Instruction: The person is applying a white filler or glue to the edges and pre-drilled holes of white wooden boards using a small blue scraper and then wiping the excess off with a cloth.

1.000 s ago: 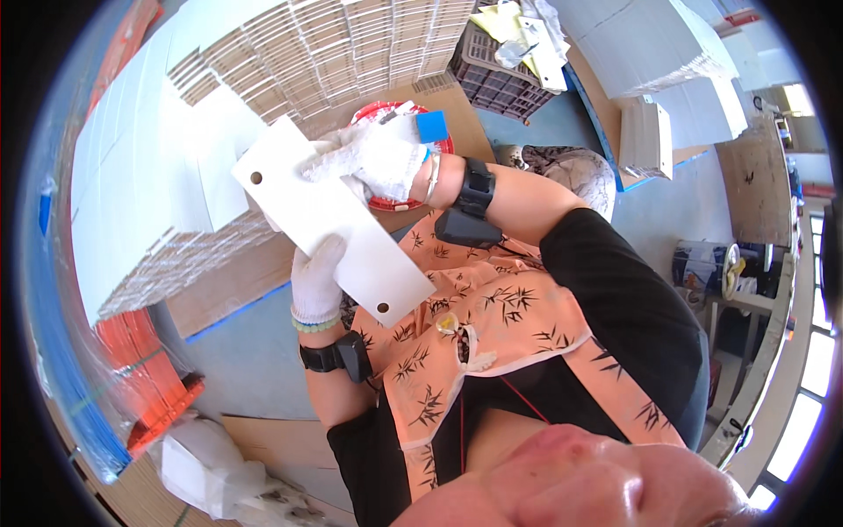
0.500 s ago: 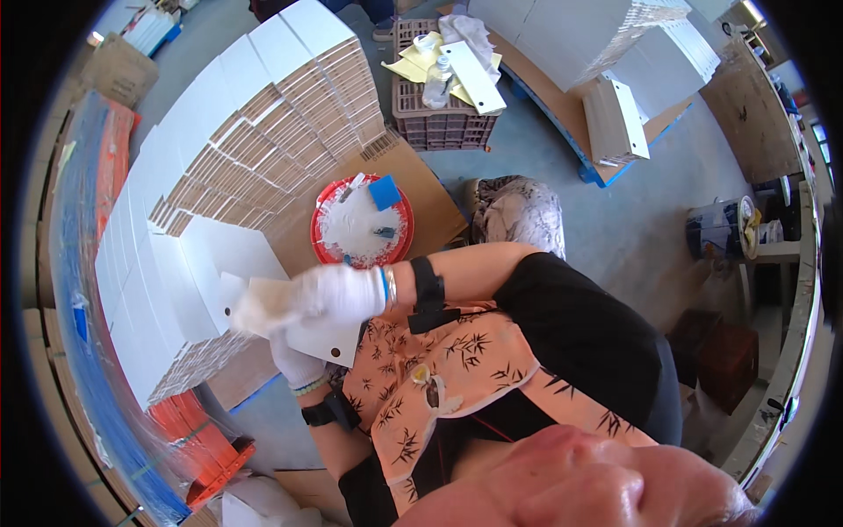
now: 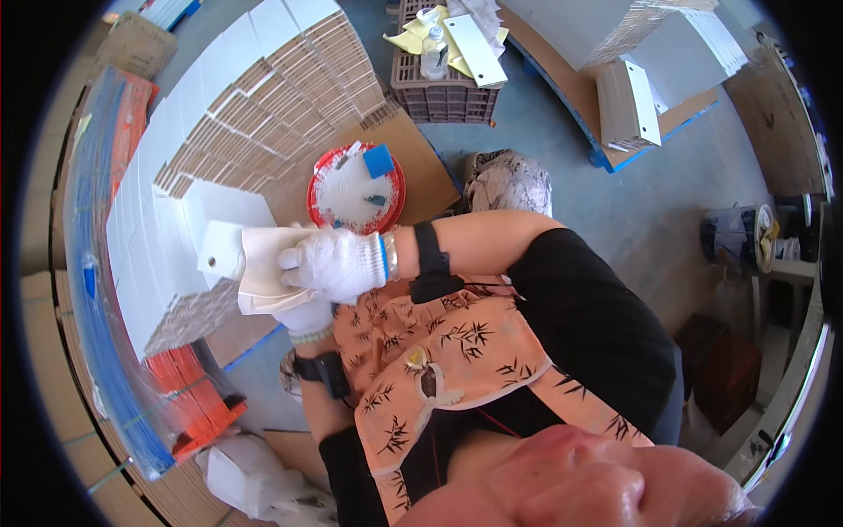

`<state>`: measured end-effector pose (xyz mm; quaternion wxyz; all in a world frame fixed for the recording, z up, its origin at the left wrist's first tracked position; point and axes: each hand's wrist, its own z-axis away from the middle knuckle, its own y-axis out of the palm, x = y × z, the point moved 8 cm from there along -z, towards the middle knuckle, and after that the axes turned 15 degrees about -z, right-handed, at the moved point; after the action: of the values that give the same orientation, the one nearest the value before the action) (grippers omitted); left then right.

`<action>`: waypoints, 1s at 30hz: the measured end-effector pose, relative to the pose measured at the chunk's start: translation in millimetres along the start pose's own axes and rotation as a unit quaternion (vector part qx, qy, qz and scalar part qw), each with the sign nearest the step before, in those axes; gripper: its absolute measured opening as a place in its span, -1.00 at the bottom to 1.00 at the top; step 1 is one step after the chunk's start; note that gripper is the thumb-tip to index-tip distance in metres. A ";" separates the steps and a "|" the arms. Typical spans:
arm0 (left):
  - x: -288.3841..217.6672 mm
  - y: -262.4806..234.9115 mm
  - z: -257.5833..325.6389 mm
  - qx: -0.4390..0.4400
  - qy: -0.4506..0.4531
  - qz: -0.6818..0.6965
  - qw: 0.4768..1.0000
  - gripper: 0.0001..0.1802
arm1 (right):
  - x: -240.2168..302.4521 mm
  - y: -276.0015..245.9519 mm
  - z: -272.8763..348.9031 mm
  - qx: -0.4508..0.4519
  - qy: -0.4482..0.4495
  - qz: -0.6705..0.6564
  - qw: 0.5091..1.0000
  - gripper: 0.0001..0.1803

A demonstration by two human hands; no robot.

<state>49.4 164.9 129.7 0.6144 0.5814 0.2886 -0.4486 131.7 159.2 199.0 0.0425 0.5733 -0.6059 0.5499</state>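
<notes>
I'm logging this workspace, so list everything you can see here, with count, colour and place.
flat panel: one, white, held over the stack
cloth: one, cream, pressed on the panel
stacked panels: many, white with brown edges, left
basin: one, red rim, on cardboard
sponge: one, blue, in the basin
crate: one, brown, top centre
bottle: one, clear, in the crate
right hand: white glove, on the cloth
left hand: white glove, under the panel
</notes>
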 end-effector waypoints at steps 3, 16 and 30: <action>-46.4 16.4 -9.8 0.209 0.017 0.196 0.958 0.08 | 30.3 -3.0 21.9 0.077 -0.113 -0.033 0.990 -0.67; -107.8 -106.2 -52.9 0.066 0.143 0.279 0.947 0.12 | -99.1 -1.3 55.0 -0.093 0.472 -0.453 0.751 -0.72; -133.5 -160.8 12.4 -0.180 0.246 0.265 0.915 0.03 | -84.4 8.1 -98.8 -0.102 0.313 -0.247 0.912 -0.69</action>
<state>-152.8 194.2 175.4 0.7149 0.6079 0.3415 -0.0526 97.1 282.5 175.1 0.4224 0.4957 -0.4539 0.6081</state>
